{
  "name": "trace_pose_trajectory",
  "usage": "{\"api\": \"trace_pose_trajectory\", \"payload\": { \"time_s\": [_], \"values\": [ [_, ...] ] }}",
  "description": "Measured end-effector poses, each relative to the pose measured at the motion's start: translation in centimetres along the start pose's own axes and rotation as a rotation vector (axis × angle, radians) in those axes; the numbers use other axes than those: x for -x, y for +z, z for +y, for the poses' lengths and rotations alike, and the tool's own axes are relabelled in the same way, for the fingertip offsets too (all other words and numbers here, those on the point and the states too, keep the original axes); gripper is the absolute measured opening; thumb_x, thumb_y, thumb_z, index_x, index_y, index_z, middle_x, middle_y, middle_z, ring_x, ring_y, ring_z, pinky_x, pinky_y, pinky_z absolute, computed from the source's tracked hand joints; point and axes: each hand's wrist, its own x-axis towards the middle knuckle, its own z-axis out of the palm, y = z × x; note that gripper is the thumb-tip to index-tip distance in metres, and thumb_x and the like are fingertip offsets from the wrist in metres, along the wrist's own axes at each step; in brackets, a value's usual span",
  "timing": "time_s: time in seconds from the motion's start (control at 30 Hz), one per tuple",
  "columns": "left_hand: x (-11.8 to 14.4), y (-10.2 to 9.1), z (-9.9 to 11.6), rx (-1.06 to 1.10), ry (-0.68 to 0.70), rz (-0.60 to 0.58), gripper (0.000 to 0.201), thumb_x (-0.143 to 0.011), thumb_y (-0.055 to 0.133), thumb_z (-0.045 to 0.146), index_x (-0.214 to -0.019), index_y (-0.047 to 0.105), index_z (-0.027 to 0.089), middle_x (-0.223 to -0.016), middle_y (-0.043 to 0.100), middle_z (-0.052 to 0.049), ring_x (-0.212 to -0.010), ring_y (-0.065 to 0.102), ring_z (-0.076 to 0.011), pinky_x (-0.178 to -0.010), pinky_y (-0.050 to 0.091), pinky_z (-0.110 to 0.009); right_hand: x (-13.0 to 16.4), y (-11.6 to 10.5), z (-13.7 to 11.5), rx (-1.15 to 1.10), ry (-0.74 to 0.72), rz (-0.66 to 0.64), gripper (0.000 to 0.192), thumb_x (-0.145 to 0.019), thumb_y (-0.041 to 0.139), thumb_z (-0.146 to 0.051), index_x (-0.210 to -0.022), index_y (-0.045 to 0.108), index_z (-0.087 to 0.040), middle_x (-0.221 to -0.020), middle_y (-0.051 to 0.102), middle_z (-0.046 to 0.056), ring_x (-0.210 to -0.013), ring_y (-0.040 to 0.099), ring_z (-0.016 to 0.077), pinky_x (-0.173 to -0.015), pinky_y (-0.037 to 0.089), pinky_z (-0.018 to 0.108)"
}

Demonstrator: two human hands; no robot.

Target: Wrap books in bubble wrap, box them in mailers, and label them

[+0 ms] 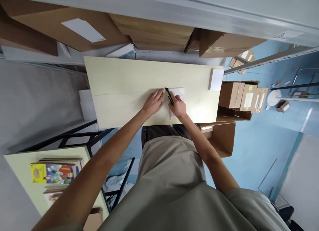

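Observation:
A black and yellow utility knife (170, 97) is gripped in my right hand (178, 107), its tip pointing away from me towards the left. Beneath that hand lies a white sheet with faint pink markings (179, 92), partly covered by the fingers. My left hand (153, 102) rests flat, fingers stretched out, just left of the knife tip. Both hands are over a pale yellow tabletop (129, 73). A faint straight edge crosses its left half; whether this is a large sheet or a seam, I cannot tell.
A white pad or stack (216, 79) sits at the tabletop's right end. Cardboard boxes (154, 31) line the shelf behind, under a grey metal beam (159, 8). More boxes (233, 94) stand at right. Colourful booklets (53, 173) lie on a side table at lower left.

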Motion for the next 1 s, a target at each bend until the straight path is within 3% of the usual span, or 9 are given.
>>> {"api": "trace_pose_trajectory", "payload": {
  "time_s": [0.43, 0.73, 1.0],
  "values": [
    [-0.1, 0.3, 0.5, 0.032, -0.01, -0.016, 0.079, -0.106, 0.047, 0.019, -0.183, 0.037, 0.006, -0.191, 0.033, -0.022, -0.179, 0.031, -0.0407, -0.143, 0.034, -0.061, 2.2, -1.1, -2.5, 0.094, 0.09, -0.066, 0.075, -0.113, 0.036, -0.018, -0.188, 0.031, -0.021, -0.155, 0.064, 0.022, -0.113, 0.079, 0.0285, -0.098, 0.068, 0.041],
    [-0.2, 0.4, 0.9, 0.072, -0.016, -0.007, 0.077, -0.104, 0.043, 0.016, -0.179, 0.039, -0.001, -0.191, 0.032, -0.025, -0.179, 0.028, -0.042, -0.144, 0.03, -0.063, 4.6, 0.5, -1.9, 0.146, 0.065, -0.107, 0.08, -0.113, 0.037, -0.018, -0.191, 0.019, -0.028, -0.153, 0.064, 0.022, -0.111, 0.08, 0.0302, -0.096, 0.069, 0.044],
    [-0.3, 1.2, 0.6, 0.1, -0.017, 0.009, 0.081, -0.104, 0.046, 0.018, -0.182, 0.033, 0.003, -0.192, 0.03, -0.023, -0.179, 0.026, -0.042, -0.145, 0.027, -0.065, 8.8, 1.7, -1.6, 0.201, 0.057, -0.205, 0.076, -0.115, 0.038, -0.019, -0.19, 0.026, -0.026, -0.153, 0.063, 0.021, -0.113, 0.081, 0.0287, -0.096, 0.068, 0.039]
  ]
}}
